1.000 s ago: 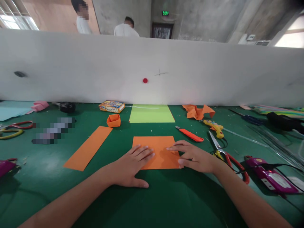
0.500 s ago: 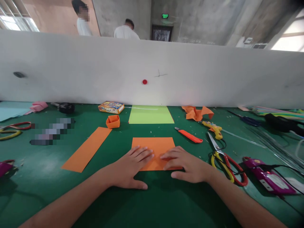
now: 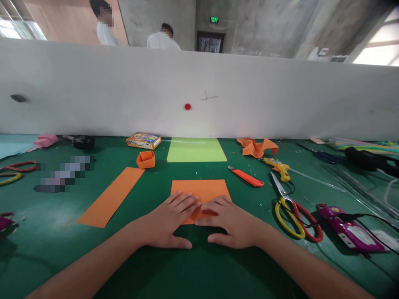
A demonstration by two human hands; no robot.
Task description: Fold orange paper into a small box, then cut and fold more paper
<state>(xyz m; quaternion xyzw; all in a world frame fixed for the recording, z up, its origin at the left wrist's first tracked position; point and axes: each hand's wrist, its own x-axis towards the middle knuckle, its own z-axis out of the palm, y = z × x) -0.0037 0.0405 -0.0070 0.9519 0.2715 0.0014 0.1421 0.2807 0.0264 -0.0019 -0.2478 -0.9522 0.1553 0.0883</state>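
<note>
An orange sheet of paper (image 3: 199,187) lies flat on the green table in front of me. On its left part rests my left hand (image 3: 170,222), fingers spread and thumb stretched toward the right. My right hand (image 3: 229,224) lies over the sheet's lower right, fingers apart and slightly bent, its fingertips close to those of the left. Both hands cover the lower part of the paper. To the left is a long orange paper strip (image 3: 110,197), and at its far end stands a small folded orange paper box (image 3: 146,159).
A yellow-green sheet (image 3: 197,150) lies at the back by the white partition (image 3: 124,91). On the right are a red cutter knife (image 3: 248,177), open scissors (image 3: 285,199), a yellow glue gun (image 3: 281,168), crumpled orange paper (image 3: 258,148) and a purple device (image 3: 350,230) with black cables.
My right hand has slid left and slightly toward me across the orange sheet, nearer my left hand. The left hand stays on the paper. The whole view has shifted slightly.
</note>
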